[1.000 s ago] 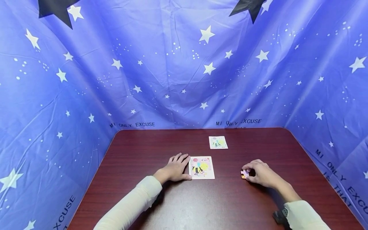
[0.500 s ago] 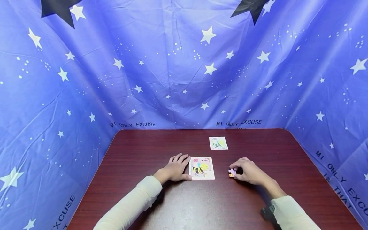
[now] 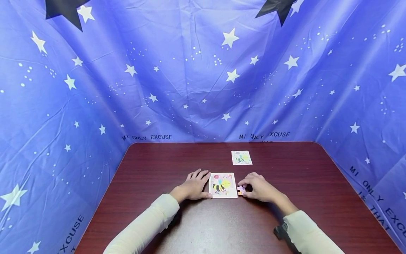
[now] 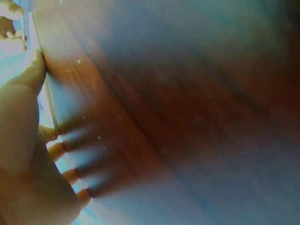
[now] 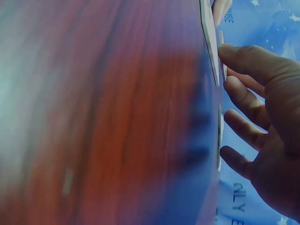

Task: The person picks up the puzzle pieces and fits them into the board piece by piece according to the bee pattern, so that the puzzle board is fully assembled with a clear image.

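On the table lies a square bee jigsaw puzzle [image 3: 222, 185] in a white frame, with a pale gap at its lower right. My left hand [image 3: 194, 186] rests at the puzzle's left edge, fingers spread and thumb touching the lower left corner; the left wrist view shows the same hand [image 4: 28, 140] from its side. With thumb and fingers my right hand [image 3: 260, 187] pinches a small pinkish puzzle piece [image 3: 240, 191] just right of the frame. In the right wrist view the piece [image 5: 222, 56] appears edge-on at the fingertips, its face hidden.
Behind the puzzle, slightly right, lies a square card [image 3: 242, 158] with a paler bee picture. The dark red wooden table [image 3: 152, 158] is enclosed by blue star-printed cloth [image 3: 190, 70] on the far side and both sides.
My right hand has moved left across the table with the puzzle piece, from well right of the puzzle to close beside its frame. The left hand has stayed in place.
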Action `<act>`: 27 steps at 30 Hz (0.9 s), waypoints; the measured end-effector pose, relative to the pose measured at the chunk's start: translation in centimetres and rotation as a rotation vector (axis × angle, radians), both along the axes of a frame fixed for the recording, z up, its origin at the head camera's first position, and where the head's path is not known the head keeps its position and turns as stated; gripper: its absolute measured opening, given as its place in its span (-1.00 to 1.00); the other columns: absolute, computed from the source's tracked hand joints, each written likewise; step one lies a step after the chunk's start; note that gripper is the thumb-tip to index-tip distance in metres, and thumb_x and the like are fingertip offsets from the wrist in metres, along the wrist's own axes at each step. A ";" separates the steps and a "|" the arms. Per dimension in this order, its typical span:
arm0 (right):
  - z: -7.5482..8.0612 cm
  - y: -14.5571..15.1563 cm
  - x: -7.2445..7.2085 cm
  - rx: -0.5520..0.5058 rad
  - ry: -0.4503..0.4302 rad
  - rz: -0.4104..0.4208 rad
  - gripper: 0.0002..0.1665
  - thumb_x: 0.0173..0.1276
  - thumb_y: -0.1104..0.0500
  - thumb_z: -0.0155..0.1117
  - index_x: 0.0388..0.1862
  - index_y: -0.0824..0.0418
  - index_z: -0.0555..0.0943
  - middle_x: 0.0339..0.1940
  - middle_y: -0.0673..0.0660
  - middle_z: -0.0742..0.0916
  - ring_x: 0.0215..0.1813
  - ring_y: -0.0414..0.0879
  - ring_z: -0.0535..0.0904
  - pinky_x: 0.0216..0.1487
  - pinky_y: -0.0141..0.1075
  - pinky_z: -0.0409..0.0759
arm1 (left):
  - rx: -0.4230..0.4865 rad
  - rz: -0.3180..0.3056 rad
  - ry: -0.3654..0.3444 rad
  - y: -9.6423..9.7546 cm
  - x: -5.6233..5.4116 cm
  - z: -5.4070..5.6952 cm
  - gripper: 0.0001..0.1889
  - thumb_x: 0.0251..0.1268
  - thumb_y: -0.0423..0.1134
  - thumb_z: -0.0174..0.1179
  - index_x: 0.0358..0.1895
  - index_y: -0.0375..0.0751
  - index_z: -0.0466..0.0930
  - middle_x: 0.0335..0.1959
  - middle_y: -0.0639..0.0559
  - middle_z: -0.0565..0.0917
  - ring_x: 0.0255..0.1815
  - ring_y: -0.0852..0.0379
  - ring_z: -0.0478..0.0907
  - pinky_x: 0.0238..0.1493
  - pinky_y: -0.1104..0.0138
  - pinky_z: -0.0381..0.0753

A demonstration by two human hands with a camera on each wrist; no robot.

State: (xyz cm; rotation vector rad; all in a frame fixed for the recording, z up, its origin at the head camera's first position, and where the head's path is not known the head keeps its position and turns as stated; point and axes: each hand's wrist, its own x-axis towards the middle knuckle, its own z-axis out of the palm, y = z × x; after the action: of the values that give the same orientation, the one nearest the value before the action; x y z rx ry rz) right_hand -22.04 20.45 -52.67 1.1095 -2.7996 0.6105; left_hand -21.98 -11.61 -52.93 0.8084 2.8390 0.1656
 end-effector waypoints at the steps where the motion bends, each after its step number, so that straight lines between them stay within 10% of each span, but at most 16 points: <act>1: 0.0 -0.3 0.0 0.005 -0.003 0.003 -0.66 0.08 0.06 0.56 -0.11 0.02 0.79 -0.32 -0.21 0.68 -0.03 -0.10 0.55 -0.05 -0.13 0.44 | 0.002 0.000 -0.002 0.0 0.0 0.1 0.03 0.25 0.44 0.16 0.63 -0.12 0.09 0.64 -0.07 0.17 0.64 -0.24 0.07 0.52 -0.16 0.17; 27: 0.4 -3.7 -0.3 0.052 -0.049 0.033 -0.68 0.12 0.05 0.55 -0.10 0.00 0.79 -0.28 -0.17 0.72 0.03 -0.08 0.54 -0.04 -0.16 0.39 | -0.008 -0.001 -0.008 0.0 0.1 0.1 0.03 0.26 0.44 0.16 0.64 -0.11 0.08 0.64 -0.06 0.16 0.65 -0.23 0.07 0.53 -0.15 0.17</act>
State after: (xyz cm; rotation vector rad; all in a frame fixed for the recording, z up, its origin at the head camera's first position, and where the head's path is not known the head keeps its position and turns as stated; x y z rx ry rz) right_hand -22.30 16.71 -52.22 1.1683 -2.8598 0.5793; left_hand -21.91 -11.56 -52.79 0.8054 2.8303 0.1564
